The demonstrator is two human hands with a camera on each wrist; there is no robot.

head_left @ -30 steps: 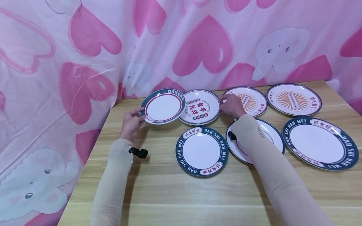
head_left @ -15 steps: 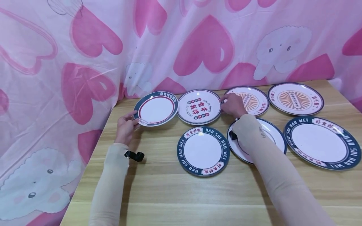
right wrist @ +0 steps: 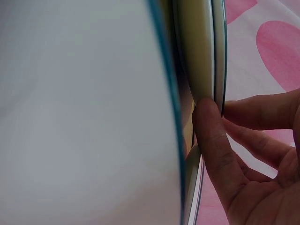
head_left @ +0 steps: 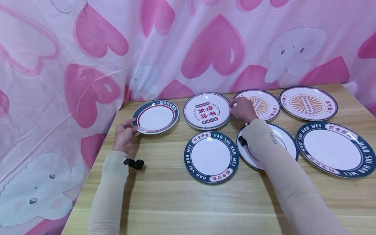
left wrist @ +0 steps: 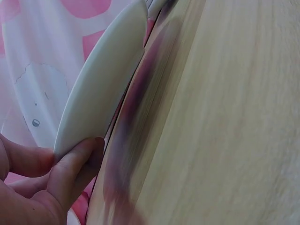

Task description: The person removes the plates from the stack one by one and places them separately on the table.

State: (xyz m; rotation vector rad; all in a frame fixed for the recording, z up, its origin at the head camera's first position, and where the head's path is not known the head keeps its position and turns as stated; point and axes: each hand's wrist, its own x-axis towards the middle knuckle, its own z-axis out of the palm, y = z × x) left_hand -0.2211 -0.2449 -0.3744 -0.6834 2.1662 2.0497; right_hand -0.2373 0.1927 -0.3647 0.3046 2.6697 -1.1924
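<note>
In the head view my left hand (head_left: 124, 134) pinches the left rim of a white plate (head_left: 155, 117) with a dark teal rim and a thin red ring. The left wrist view shows that plate's pale underside (left wrist: 101, 79), tilted and raised off the wood. My right hand (head_left: 243, 109) pinches the right edge of a white plate with red and blue lettering (head_left: 207, 111). Its thumb and fingers (right wrist: 213, 124) close on what look like two stacked rims (right wrist: 213, 51) in the right wrist view. A gap separates the two held plates.
Further right lie two sunburst plates (head_left: 308, 103). Nearer are a teal-rimmed plate (head_left: 211, 158), a white plate (head_left: 282, 138) partly hidden by my right forearm, and a large teal-rimmed oval-looking plate (head_left: 332, 150). A pink heart-print curtain (head_left: 164, 49) stands behind the wooden table (head_left: 176, 209).
My left hand has carried the red-ringed plate left and lower, away from the lettered plate it overlapped in view. My right hand has stayed at the lettered plate's edge.
</note>
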